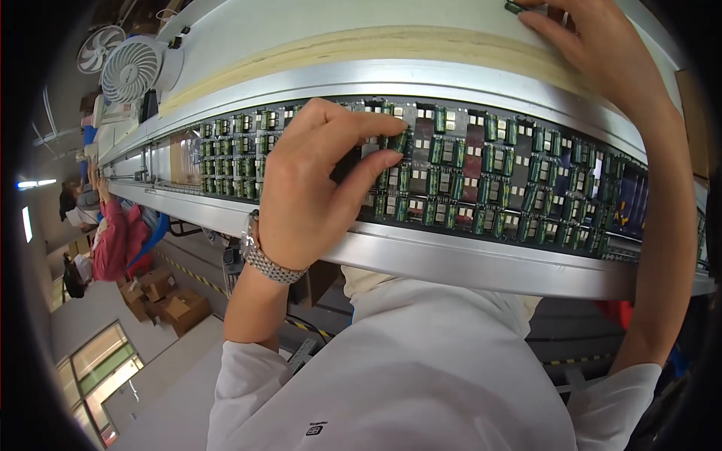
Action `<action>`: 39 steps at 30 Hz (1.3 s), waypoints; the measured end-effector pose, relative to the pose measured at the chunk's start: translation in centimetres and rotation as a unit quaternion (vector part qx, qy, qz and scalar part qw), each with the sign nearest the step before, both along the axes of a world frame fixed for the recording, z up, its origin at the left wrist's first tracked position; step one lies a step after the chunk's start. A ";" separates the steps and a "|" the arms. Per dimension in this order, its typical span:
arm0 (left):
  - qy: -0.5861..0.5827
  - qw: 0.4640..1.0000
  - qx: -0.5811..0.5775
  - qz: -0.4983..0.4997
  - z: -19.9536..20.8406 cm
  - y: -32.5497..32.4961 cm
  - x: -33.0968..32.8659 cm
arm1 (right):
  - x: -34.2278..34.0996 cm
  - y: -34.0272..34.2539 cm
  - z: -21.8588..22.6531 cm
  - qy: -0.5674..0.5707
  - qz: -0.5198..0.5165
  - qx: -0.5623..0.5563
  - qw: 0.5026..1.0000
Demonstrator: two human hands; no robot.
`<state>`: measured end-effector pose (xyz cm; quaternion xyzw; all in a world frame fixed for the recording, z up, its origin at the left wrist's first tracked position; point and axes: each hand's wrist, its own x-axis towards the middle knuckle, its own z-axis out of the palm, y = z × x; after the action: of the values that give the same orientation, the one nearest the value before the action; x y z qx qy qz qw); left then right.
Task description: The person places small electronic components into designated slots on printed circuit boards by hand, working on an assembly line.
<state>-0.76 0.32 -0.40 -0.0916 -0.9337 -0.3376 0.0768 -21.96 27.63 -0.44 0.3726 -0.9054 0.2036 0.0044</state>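
Note:
My left hand reaches over a long panel of circuit boards, its thumb and forefinger closed around a small green capacitor right at the boards. Rows of similar green cylindrical capacitors and small silvery parts cover the panel. At the upper right, my right hand is over the pale surface beyond the rail. Its fingertips are pinched at another dark green capacitor, partly cut off by the picture's edge.
Metal rails run along both sides of the panel. A wooden strip lies beyond the far rail. White fans stand at the far left. A person in a pink top sits farther down the line, near cardboard boxes.

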 end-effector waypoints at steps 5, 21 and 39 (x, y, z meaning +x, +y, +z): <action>0.005 1.000 -0.025 -0.006 0.2 0.2 0.0 | 1.1 0.8 -0.9 -0.018 -0.012 0.009 1.000; 0.054 0.994 -0.084 -0.036 2.0 -1.2 0.0 | 5.4 1.6 1.5 -0.081 -0.029 -0.028 0.996; -0.074 0.919 -0.002 0.388 -0.2 -14.9 8.8 | 4.4 2.6 3.0 -0.380 -0.113 -0.316 0.862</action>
<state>8.08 -14.53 -0.58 0.3026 -0.8997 -0.2856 0.1317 -17.60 30.19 2.52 0.1405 -0.7599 0.6023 -0.1998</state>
